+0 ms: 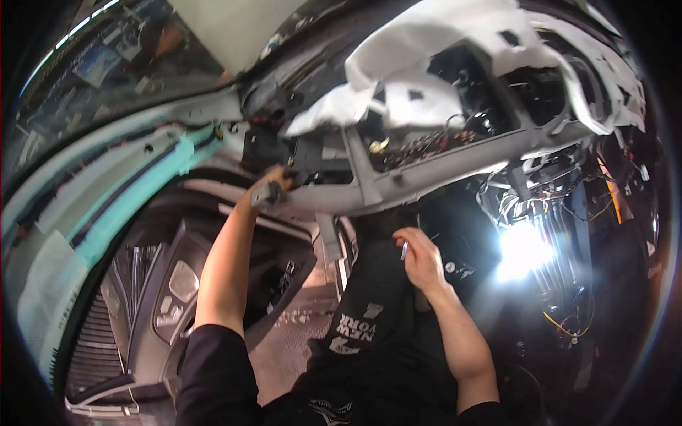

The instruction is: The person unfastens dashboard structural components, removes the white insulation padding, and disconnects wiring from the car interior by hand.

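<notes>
My left hand (pixel 275 177) reaches to the left end of a stripped car dashboard frame (pixel 433 165). Its fingers are blurred and partly hidden at a dark opening there, beside a black part (pixel 266 150). A watch (pixel 267 196) sits on that wrist. In front of the frame, above my lap, my right hand (pixel 424 261) is closed with its fingers curled. A small shiny metal piece (pixel 405 250) shows between its thumb and fingers; its kind is too small to make out.
White padding (pixel 426 99) covers much of the dashboard frame, with loose wires (pixel 455 138) below it. A bright lamp (pixel 524 250) glares at right near hanging wiring (pixel 558 202). The open car door (pixel 181 280) stands at left, under a pillar with teal covering (pixel 135 192).
</notes>
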`<state>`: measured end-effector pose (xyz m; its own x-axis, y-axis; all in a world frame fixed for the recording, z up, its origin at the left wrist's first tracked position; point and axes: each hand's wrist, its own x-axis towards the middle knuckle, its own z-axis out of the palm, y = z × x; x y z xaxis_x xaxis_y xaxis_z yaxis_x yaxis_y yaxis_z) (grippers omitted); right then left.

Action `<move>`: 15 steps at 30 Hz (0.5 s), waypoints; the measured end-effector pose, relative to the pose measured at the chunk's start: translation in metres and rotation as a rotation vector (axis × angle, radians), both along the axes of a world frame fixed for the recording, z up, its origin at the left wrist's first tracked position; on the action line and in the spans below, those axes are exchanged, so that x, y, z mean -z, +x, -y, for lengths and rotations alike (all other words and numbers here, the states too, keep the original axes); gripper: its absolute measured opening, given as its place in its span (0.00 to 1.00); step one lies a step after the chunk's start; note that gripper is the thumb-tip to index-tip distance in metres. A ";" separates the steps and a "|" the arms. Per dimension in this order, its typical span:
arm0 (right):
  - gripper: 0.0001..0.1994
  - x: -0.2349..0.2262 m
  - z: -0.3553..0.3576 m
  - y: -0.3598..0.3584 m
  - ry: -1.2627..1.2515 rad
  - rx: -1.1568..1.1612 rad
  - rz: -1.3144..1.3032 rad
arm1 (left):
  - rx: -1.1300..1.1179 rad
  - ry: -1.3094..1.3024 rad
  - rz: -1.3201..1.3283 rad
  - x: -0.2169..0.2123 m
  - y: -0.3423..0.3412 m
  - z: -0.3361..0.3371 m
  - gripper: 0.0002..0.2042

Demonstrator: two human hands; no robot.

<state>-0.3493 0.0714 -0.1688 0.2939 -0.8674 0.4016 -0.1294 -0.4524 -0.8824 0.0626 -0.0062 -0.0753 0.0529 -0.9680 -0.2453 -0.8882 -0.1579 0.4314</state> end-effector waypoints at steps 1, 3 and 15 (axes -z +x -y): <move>0.11 -0.001 0.001 -0.004 0.030 -0.002 0.011 | -0.075 -0.029 -0.068 -0.002 0.001 -0.007 0.15; 0.12 0.000 0.002 -0.003 0.055 0.009 0.026 | -0.180 -0.136 -0.584 0.001 -0.009 -0.035 0.16; 0.16 0.016 0.007 -0.004 0.114 0.022 0.037 | -0.682 -0.827 -0.446 0.018 -0.064 -0.169 0.09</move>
